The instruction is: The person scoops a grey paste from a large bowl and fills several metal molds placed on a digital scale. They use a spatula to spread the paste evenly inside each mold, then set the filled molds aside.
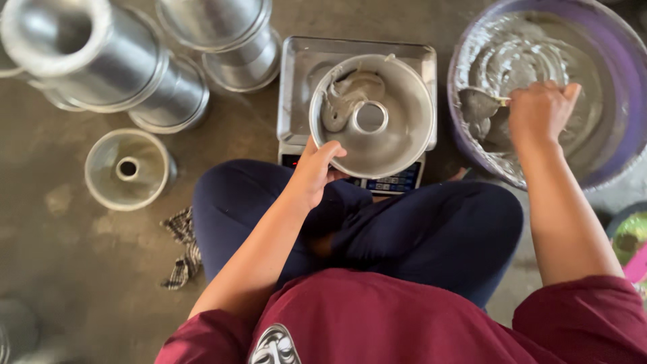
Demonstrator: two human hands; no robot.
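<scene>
Head view looks down on a person sitting cross-legged on a concrete floor (60, 269). Their left hand (315, 168) grips the near rim of a metal ring mould (372, 116), thumb over the edge; the mould rests on the tray of a digital kitchen scale (357, 101), just in front of the knees, and holds a dollop of grey batter on its left side beside the centre tube. Their right hand (539, 111) is closed around the handle of a spoon (480, 104), whose bowl is loaded with batter and dips into a large purple basin (633, 81) of the same grey mix, just right of the scale. To the left stand stacks of empty moulds (101, 61), more stacked moulds (229, 40) behind, and a single empty ring mould (128, 168) nearer. A checked cloth (180, 249) lies by the left knee
</scene>
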